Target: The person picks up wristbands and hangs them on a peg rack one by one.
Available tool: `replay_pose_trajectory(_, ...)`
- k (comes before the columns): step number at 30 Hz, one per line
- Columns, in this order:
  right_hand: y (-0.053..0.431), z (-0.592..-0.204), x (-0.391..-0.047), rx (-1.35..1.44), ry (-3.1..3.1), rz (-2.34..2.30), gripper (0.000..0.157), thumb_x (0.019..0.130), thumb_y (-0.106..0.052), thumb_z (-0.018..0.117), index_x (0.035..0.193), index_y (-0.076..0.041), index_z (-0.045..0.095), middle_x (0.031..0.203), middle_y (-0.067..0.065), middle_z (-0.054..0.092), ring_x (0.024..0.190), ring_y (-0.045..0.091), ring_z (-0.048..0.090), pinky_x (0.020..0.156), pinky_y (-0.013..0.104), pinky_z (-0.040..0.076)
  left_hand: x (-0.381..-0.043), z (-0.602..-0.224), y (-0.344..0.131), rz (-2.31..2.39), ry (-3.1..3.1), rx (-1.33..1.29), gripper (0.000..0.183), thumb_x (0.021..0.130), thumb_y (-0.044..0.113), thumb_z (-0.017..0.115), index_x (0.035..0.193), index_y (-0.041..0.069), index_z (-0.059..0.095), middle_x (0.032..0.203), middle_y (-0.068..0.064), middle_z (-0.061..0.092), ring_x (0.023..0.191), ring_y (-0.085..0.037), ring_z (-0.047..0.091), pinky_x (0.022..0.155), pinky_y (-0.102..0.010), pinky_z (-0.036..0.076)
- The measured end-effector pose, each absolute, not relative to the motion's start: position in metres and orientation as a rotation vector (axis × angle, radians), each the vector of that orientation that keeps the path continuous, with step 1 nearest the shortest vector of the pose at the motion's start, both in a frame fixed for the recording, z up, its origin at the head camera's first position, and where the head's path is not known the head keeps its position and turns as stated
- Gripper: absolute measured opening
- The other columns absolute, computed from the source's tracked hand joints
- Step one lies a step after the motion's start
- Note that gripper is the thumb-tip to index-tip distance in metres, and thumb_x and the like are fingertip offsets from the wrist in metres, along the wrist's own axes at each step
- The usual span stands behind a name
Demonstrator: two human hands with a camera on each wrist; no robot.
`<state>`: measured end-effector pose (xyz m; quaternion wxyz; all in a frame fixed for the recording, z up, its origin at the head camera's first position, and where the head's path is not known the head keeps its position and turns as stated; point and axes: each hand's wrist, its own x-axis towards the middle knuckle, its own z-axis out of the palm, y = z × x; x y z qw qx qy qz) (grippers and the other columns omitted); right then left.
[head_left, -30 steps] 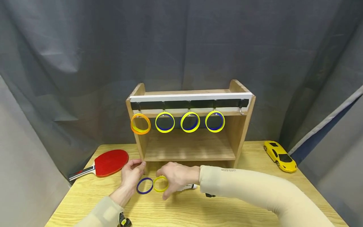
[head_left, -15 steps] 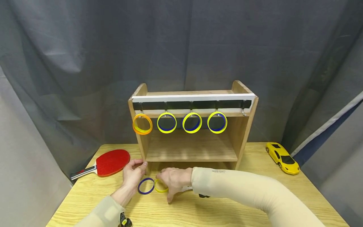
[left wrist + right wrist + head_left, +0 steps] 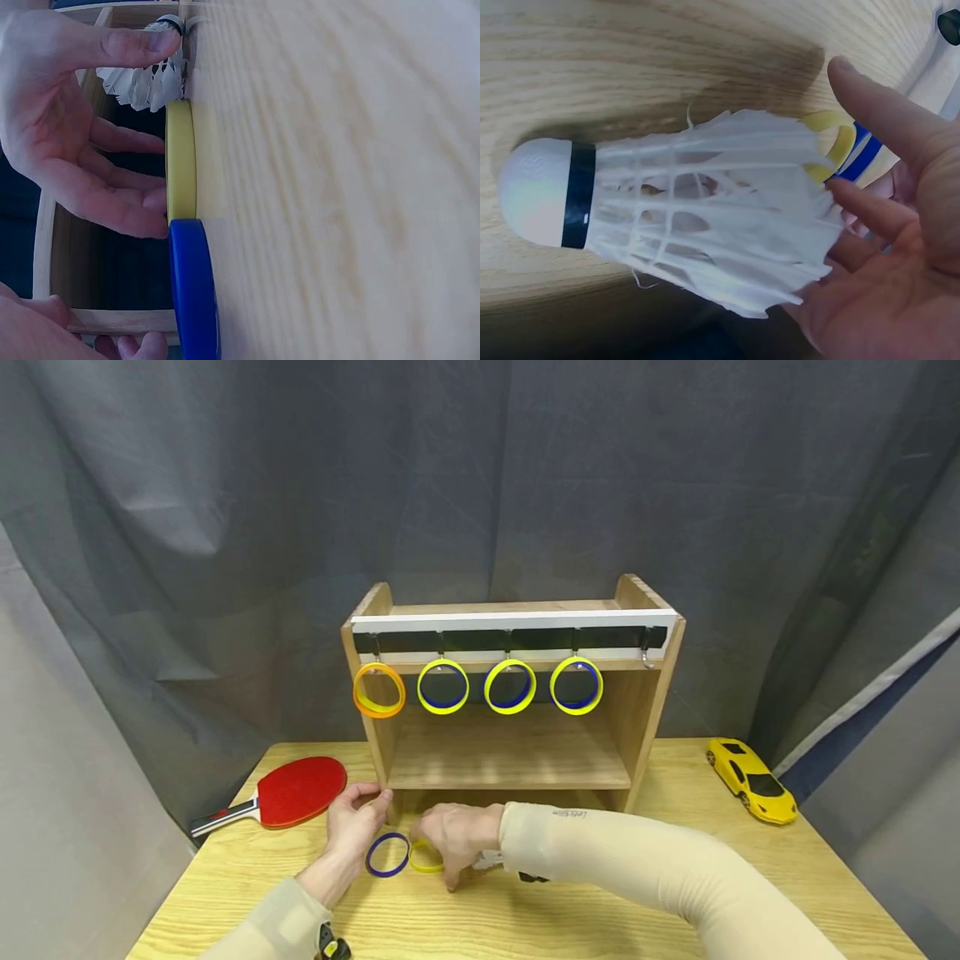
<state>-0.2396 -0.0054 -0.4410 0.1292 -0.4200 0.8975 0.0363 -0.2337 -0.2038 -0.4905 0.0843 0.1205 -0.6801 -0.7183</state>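
Note:
My left hand (image 3: 354, 827) grips the lower left side of the wooden shelf (image 3: 510, 768); in the left wrist view its thumb and fingers lie on either side of the wood. The right hand (image 3: 456, 837) is by a yellow ring (image 3: 427, 866) lying flat on the table. Its thumb stands apart from the fingers, whose tips (image 3: 154, 201) are at the ring's far side, apparently touching it. A blue ring (image 3: 387, 871) lies against the yellow one on the left. Close to the right hand lies a white shuttlecock (image 3: 712, 202) with a black band, mostly hidden in the head view.
Yellow-and-blue rings (image 3: 442, 710) and an orange-and-yellow pair (image 3: 378, 713) hang from hooks along the shelf front. The rightmost hook (image 3: 647, 658) bears no ring. A red table tennis bat (image 3: 303, 792) lies left, a yellow toy car (image 3: 752, 782) right.
The right hand has shifted slightly left, closer over the yellow ring, covering more of it. The left hand keeps its grip on the shelf. The head view has shifted slightly.

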Motion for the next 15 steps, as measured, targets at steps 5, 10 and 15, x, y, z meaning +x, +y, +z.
replay_pose_trajectory(5, -0.006, -0.443, -0.245, -1.275, 2.567, 0.087, 0.083, 0.073, -0.030, 0.109, 0.146, -0.027, 0.072, 0.142, -0.012, 0.075, 0.132, 0.007, 0.067, 0.115, 0.024, 0.055, -0.234, -0.492, -0.204, -2.127, -2.041, 0.370, 0.027, 0.105, 0.007, 0.078, 0.127, -0.005, 0.067, 0.107, -0.002, 0.075, 0.088, -0.009, 0.070, 0.076, -0.023, 0.062)
replay_pose_trajectory(10, -0.008, -0.446, -0.252, -1.336, 2.549, 0.104, 0.049, 0.076, -0.026, 0.107, 0.119, -0.028, 0.084, 0.108, -0.015, 0.080, 0.096, -0.001, 0.067, 0.087, 0.015, 0.057, -0.235, -0.493, -0.205, -2.127, -2.042, 0.367, 0.027, 0.105, 0.008, 0.077, 0.127, -0.004, 0.067, 0.107, -0.001, 0.075, 0.086, -0.008, 0.069, 0.075, -0.022, 0.061)
replay_pose_trajectory(15, -0.009, -0.448, -0.255, -1.437, 2.525, 0.160, 0.023, 0.083, -0.022, 0.101, 0.099, -0.030, 0.087, 0.090, -0.020, 0.077, 0.080, -0.003, 0.061, 0.073, 0.011, 0.051, -0.236, -0.493, -0.206, -2.112, -2.052, 0.370, 0.028, 0.105, 0.008, 0.077, 0.128, -0.005, 0.067, 0.106, -0.002, 0.076, 0.084, -0.007, 0.068, 0.074, -0.023, 0.061)
